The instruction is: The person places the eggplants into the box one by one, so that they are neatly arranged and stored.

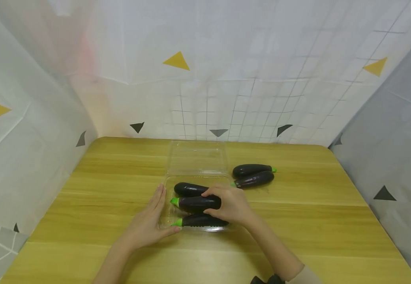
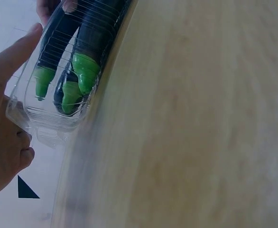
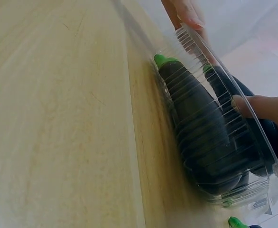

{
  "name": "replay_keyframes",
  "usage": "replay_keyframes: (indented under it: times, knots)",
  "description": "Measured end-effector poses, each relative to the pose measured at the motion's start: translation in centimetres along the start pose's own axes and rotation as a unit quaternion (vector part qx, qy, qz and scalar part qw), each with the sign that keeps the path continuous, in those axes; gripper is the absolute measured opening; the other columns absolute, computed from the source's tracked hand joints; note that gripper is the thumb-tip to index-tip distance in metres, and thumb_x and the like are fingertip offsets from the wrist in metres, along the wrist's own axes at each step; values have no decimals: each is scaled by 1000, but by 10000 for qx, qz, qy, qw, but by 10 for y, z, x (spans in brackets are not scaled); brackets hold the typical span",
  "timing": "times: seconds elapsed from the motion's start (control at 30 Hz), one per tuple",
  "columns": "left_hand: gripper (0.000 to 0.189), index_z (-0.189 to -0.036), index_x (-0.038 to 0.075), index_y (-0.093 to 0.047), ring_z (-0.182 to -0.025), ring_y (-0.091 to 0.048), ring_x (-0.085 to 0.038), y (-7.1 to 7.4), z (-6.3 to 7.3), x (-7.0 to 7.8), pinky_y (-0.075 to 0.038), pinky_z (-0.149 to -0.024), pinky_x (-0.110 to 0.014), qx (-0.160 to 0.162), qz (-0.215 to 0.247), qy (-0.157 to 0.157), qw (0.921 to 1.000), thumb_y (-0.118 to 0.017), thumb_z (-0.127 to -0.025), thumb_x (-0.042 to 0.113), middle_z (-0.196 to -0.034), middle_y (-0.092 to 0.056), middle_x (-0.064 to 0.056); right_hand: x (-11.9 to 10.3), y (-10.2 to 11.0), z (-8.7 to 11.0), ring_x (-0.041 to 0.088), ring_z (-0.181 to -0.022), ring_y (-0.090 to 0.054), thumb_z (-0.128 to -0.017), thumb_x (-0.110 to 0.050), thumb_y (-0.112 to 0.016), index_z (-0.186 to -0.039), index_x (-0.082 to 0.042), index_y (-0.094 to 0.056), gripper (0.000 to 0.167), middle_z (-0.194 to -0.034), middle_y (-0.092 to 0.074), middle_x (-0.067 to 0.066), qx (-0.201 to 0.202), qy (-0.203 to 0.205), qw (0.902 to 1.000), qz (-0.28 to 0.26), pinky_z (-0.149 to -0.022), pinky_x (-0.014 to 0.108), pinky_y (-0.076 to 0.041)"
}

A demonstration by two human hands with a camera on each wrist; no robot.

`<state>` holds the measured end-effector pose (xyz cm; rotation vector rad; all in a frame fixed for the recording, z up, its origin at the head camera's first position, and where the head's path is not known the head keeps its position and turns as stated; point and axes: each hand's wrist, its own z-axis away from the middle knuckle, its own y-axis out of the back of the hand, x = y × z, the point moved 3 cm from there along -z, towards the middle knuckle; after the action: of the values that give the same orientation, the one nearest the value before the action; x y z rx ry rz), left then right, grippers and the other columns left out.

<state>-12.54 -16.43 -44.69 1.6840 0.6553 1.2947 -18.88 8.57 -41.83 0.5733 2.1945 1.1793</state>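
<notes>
A clear plastic clamshell container [image 1: 199, 178] lies on the table, its lid [image 1: 198, 157] folded back. My right hand [image 1: 231, 203] pinches the middle eggplant [image 1: 194, 204] by its thick end, its green stem pointing left. In front of it a second eggplant [image 1: 203, 220] lies along the container's front wall. Behind, a third eggplant [image 1: 188, 189] is partly covered by my right hand. My left hand [image 1: 148, 223] rests against the container's left side with fingers straight, its thumb at the front rim. Green stems [image 2: 86, 73] show through the ribbed wall in the left wrist view.
Two more eggplants lie side by side on the wooden table [image 1: 308, 221], right of the container: a rear eggplant [image 1: 251, 170] and a nearer eggplant [image 1: 256, 179]. White sheeting [image 1: 148, 102] with triangles and grid lines encloses the table's back and sides.
</notes>
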Motion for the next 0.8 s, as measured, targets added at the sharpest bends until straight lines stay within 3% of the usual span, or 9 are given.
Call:
replay_keyframes:
  times: [0.13, 0.4, 0.63, 0.8]
  knots:
    - [118, -154, 4, -4, -145, -8, -28, -1, 0, -1, -27, -110, -52, 16, 27, 5, 10000, -67, -77, 66, -161, 7, -9, 1, -1, -1, 10, -96, -66, -65, -39, -89, -102, -25, -73, 43, -104, -70, -8, -108, -27, 9999, -23, -69, 24, -55]
    - [118, -154, 3, -4, -145, -7, -29, -1, 0, 0, -28, -110, -53, -19, 78, 15, 10000, -67, -77, 66, -161, 6, -9, 1, -2, 2, 11, -99, -63, -60, -49, -88, -111, -24, -72, 59, -107, -69, -9, -201, 79, 9997, -146, -69, 23, -55]
    - [118, -154, 4, -3, -145, -7, -28, -1, -1, -1, -26, -111, -52, 24, 81, 13, 10000, -68, -77, 65, -161, 6, -9, 2, 6, 4, 10, -97, -64, -67, -43, -86, -101, -24, -74, 41, -102, -69, -11, 159, 188, 9994, -259, -72, 27, -55]
    - [118, -154, 4, -3, -145, -7, -27, -1, -1, -1, -27, -111, -50, 40, 10, 37, 10000, -67, -76, 66, -161, 6, -9, 2, 7, 4, 10, -97, -62, -70, -39, -85, -96, -25, -73, 32, -100, -68, -13, -25, 109, 9997, -197, -69, 27, -55]
